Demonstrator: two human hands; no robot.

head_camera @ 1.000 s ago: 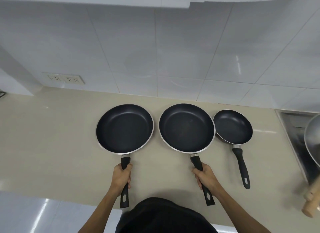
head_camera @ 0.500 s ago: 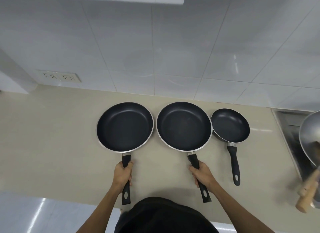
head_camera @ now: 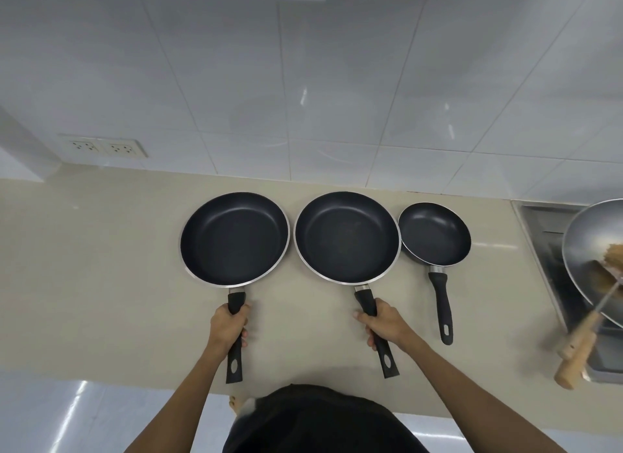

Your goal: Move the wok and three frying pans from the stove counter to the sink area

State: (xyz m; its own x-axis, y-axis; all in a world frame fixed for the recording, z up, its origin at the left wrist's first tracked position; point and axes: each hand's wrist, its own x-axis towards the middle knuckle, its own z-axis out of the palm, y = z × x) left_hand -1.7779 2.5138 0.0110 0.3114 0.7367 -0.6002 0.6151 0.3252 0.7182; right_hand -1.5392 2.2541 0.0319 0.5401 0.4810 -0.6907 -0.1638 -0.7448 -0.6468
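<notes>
Three black non-stick frying pans stand in a row on the beige counter (head_camera: 84,284). My left hand (head_camera: 228,326) grips the black handle of the left frying pan (head_camera: 235,238). My right hand (head_camera: 382,322) grips the handle of the middle frying pan (head_camera: 347,236). The small frying pan (head_camera: 434,233) sits to their right, untouched, its handle pointing toward me. At the far right edge a steel wok (head_camera: 588,250) with a wooden handle rests over the sink, partly cut off by the frame.
A steel sink (head_camera: 539,223) is set into the counter at the right. White tiled wall runs behind the pans, with a double socket (head_camera: 104,147) at the left. The counter's front edge lies just before my body.
The view has shifted slightly, so the wok shows more at the right edge. Both hands keep their grip on the two pan handles; the pans stay on the counter.
</notes>
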